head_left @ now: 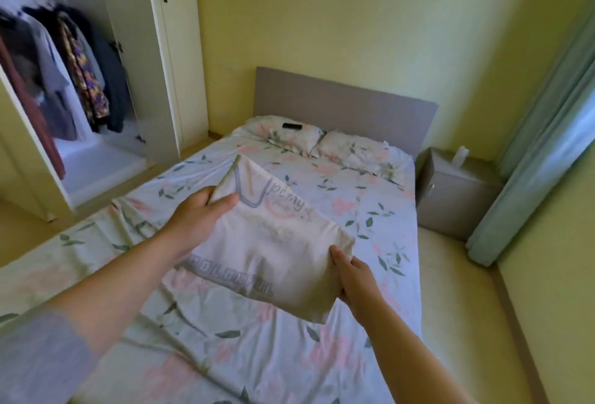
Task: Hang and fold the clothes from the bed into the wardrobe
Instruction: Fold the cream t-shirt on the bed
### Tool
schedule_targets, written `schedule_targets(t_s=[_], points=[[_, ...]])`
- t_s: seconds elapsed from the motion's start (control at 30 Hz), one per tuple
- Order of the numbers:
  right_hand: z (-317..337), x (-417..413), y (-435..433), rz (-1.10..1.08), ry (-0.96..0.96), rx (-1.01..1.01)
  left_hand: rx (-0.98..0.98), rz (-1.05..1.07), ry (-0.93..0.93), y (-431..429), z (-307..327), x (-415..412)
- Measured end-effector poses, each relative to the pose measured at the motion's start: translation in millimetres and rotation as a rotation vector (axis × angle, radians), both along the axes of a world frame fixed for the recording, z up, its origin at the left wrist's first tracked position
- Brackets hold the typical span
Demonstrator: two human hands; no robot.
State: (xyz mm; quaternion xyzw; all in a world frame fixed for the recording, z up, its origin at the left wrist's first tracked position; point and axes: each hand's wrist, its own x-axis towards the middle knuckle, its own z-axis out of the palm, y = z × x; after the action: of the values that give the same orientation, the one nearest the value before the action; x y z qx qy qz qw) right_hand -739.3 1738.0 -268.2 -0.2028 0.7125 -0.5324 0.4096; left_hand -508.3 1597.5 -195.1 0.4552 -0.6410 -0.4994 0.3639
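Grey sleeve point(38, 355) and two bare forearms reach out over the bed point(257, 358), and between the hands is a folded cream garment point(273, 242) with printed lettering on top. It sits over the middle of the bed. Its near corner droops, and from this angle it is hard to say whether the underside clears the sheet or brushes it.

The left hand point(199, 210) pinches the garment's left edge toward its far end, thumb on top and fingers under. The right hand point(354, 281) pinches the right edge toward its near end in the same way. The long axis runs on a diagonal, from the far corner pointing at the bed's head down to the near corner by the right wrist.

The wardrobe point(174, 65) stands open past the bed's left edge, with dark clothes point(74, 75) on its rail and a pale shelf below them. So the goal lies left of the grip, on the left hand's side, and I judge that the next move swings the bundle that way, left hand leading.

Two pillows point(354, 152) lie at the bed's head edge.
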Motion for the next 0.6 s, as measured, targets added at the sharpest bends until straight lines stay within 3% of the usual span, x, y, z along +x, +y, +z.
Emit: schedule_targets(t_s=[0.1,0.2,0.33,0.47,0.6], points=[[40.0,6.4,-2.0,0.082,0.055,-0.047,-0.11,-0.081,-0.051,2.0,60.5,5.3],[77.6,22.2,-4.9,0.163,0.312,-0.149,-0.221,-0.12,-0.118,5.6,97.3,19.4],[126.7,70.4,-20.7,0.431,0.626,-0.284,-0.309,-0.177,-0.24,3.0,126.4,56.7],[149.5,147.6,-55.3,0.614,0.564,-0.438,-0.336,-0.275,-0.328,-9.8,150.7,117.5],[162.3,231.7,-99.8,0.682,0.335,-0.471,-0.358,-0.323,-0.343,-30.2,174.4,201.4]])
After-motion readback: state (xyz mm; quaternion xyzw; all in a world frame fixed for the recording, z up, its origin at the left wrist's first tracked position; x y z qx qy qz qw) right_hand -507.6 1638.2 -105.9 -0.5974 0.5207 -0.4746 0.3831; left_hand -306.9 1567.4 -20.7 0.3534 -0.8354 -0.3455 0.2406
